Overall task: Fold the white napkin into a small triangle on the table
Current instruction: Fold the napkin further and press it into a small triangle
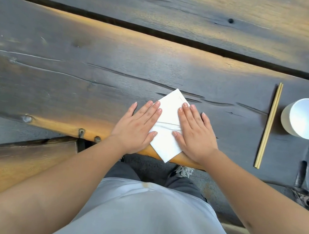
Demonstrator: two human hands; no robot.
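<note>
Dark, cracked wooden planks make up the table (78, 63), its near edge worn to a yellow tone. On it, close to that edge, lies the white napkin (169, 118), turned like a diamond with its lowest corner over the rim. The left hand (138, 126) and the right hand (192, 133) press flat on its sides, fingers spread, gripping nothing. Well to the right, chopsticks (268, 126) lie beside a white cup (304, 118), which looks empty.

Your white paper napkin (168, 122), square turned as a diamond, lying flat, creased across its middle, near corner overhanging the dark wooden worktop (79, 52) edge
</note>
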